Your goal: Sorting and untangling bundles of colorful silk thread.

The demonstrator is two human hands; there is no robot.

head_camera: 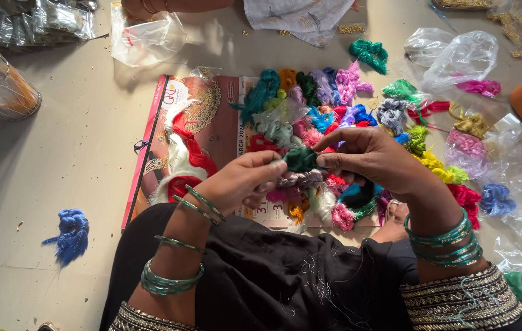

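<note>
Blue skein [69, 236] lies alone on bare floor, well left of the calendar [212, 122]. Left hand [239, 182], palm down, pinches the dark green skein [301, 159] over the calendar's lower middle. Right hand [368, 158], fingers curled, pinches its other end. Thread pile [334, 104] crowds the calendar's right edge.
</note>
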